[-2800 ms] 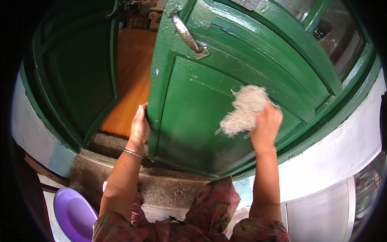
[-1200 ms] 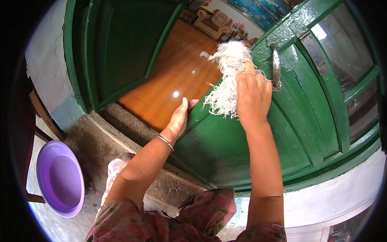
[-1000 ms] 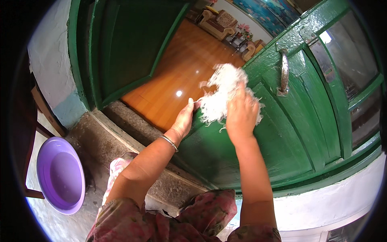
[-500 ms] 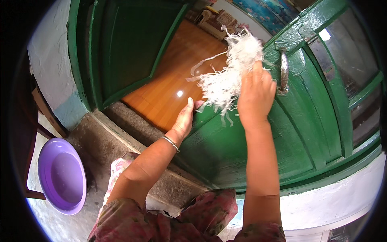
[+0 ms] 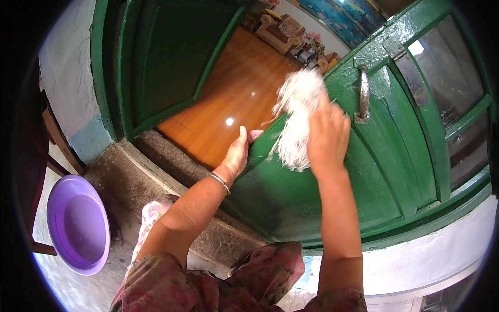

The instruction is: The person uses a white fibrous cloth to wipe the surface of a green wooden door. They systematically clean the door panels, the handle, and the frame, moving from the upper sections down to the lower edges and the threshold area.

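White shaggy fringed cloth [image 5: 297,125] in your right grip [image 5: 329,135], over the edge of a glossy green wooden door [image 5: 369,164]

You face the door's panelled surface, swung partly open onto a room with a shiny orange-brown plank floor [image 5: 208,122] and a patterned beige armchair [image 5: 281,34]. The cloth's long axis runs away from you, far end toward the room, near end on the door. Your right grip pinches its right side, fingers blurred and partly covering it. Your left grip [image 5: 239,148] meets the same edge nearer you, thumb raised; its fingers are mostly hidden, so you cannot tell how firmly it holds. Just right of your right grip stands a worn metal bow-shaped handle [image 5: 364,96]. A round purple basin [image 5: 58,223] sits low on your left.
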Action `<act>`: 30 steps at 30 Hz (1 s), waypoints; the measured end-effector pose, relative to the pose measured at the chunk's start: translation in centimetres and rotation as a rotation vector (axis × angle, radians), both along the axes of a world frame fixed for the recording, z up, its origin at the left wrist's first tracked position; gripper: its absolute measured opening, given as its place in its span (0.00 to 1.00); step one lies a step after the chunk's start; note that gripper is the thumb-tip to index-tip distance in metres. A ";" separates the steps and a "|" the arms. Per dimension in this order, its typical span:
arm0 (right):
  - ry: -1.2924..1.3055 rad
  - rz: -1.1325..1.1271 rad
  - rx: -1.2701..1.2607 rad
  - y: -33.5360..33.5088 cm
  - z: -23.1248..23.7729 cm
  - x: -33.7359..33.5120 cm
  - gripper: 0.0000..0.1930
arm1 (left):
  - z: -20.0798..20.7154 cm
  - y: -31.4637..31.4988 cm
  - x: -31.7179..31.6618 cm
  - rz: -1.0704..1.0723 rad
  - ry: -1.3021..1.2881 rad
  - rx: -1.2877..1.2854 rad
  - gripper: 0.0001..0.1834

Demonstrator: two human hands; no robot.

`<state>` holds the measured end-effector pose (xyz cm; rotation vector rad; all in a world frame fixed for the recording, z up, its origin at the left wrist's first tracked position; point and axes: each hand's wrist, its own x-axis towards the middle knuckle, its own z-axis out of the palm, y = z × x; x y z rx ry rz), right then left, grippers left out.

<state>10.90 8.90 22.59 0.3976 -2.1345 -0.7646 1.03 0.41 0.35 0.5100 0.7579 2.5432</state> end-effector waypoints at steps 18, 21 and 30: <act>-0.444 0.221 -0.580 -1.3 -6.9 2.2 0.24 | 0.2 0.5 0.8 -0.176 -0.243 0.212 0.32; -0.019 0.222 -0.191 -2.0 -0.3 2.1 0.30 | 0.9 -1.1 0.6 -0.084 -0.131 0.003 0.35; 0.218 -0.085 0.224 -0.3 4.8 0.2 0.05 | 0.8 0.3 0.6 -0.048 -0.063 0.013 0.36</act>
